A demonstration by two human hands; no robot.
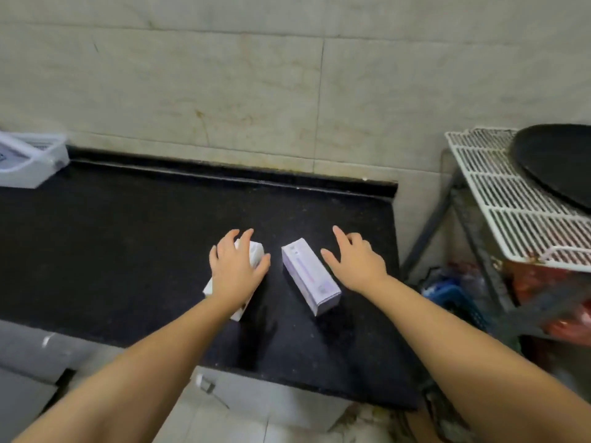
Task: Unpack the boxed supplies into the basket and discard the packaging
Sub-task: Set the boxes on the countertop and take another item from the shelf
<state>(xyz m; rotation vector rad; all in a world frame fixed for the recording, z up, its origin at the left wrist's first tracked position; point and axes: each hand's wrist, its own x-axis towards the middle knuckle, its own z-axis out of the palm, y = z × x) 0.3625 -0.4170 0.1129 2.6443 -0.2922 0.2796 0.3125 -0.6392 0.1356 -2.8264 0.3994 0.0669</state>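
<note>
Two small white boxes lie on the black counter [128,244]. My left hand [235,266] lies over the left box [256,252] with fingers spread across its top; only the box's far end and near corner show. The right box [310,276], white with pale purple print, lies flat at an angle. My right hand [355,260] hovers just right of it, fingers apart, not touching it. A white basket [35,161] stands at the counter's far left edge, partly cut off by the frame.
A tiled wall [224,91] backs the counter. To the right stands a metal rack with a white wire shelf [499,199] holding a black round pan [563,161]. Bags and a blue crate [454,298] sit on the floor beneath it.
</note>
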